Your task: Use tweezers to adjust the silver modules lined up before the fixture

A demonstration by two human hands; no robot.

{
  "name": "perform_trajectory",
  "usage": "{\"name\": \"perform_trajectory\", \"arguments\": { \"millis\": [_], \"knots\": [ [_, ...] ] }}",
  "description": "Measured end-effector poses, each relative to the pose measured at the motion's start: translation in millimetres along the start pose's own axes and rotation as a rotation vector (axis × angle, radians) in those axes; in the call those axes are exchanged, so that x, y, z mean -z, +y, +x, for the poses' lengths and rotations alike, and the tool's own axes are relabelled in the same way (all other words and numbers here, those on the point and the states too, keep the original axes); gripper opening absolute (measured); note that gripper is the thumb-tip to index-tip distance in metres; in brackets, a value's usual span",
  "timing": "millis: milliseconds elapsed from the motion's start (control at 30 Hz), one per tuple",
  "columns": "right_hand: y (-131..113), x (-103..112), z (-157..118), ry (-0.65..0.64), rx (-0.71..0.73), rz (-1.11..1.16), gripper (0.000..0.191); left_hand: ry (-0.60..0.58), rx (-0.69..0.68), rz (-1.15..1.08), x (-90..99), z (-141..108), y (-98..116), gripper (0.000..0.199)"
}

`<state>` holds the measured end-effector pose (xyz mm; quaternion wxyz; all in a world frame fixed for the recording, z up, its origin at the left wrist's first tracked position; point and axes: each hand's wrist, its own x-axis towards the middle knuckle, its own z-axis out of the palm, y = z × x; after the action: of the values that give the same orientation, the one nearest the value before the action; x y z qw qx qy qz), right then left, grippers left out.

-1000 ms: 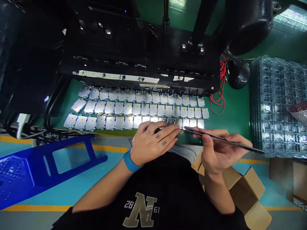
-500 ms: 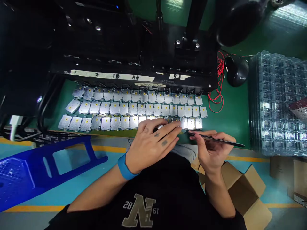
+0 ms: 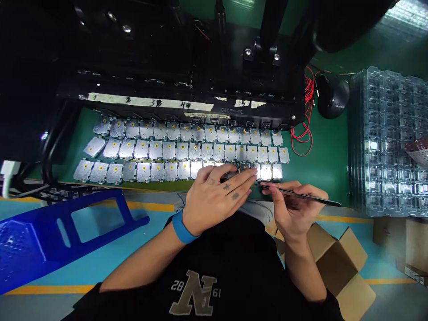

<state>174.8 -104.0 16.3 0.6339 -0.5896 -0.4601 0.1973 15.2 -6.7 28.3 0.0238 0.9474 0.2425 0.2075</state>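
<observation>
Three rows of thin silver-shielded circuit boards (image 3: pixel 169 150) lie along the near edge of the green surface (image 3: pixel 324 178), likely light, stiff and fragile, best held by their edges. The left hand (image 3: pixel 217 196) lies spread over the front row; the right hand (image 3: pixel 296 207) pinches slender tweezers (image 3: pixel 301 194), their tips apparently at a board.

- L hand (image 3: pixel 217 196): fingers on near row of silver PCBs (image 3: pixel 187 151), blue wristband (image 3: pixel 180 227) on wrist
- R hand (image 3: pixel 294 209): holds long black tweezers (image 3: pixel 301 195), tips just by same row
- PCBs in 3 rows on green mat (image 3: pixel 321 178)
- Black fixture (image 3: pixel 187 84) behind, taped no. labels
- R side: red wires (image 3: pixel 303 133), stacked clear trays (image 3: pixel 377 142), cardboard box (image 3: pixel 337 267)
</observation>
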Motion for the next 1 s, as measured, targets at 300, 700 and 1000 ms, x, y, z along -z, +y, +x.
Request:
{"name": "perform_trajectory", "arguments": {
  "millis": [300, 700, 1000],
  "knots": [
    [-4.9, 3.1, 0.0, 0.075, -0.114, 0.037, 0.041, 0.001, 0.007, -0.015, -1.7, -2.0, 0.2, 0.035],
    [-3.5, -9.0, 51.9, 0.084, -0.156, 0.123, 0.038, 0.068, -0.057, -0.017, 0.2, -0.6, -1.6, 0.024],
    [1.1, -8.0, 50.3, 0.076, -0.218, 0.123, 0.038, 0.070, -0.048, -0.040, 2.0, 1.1, -0.8, 0.022]
  ]
}}
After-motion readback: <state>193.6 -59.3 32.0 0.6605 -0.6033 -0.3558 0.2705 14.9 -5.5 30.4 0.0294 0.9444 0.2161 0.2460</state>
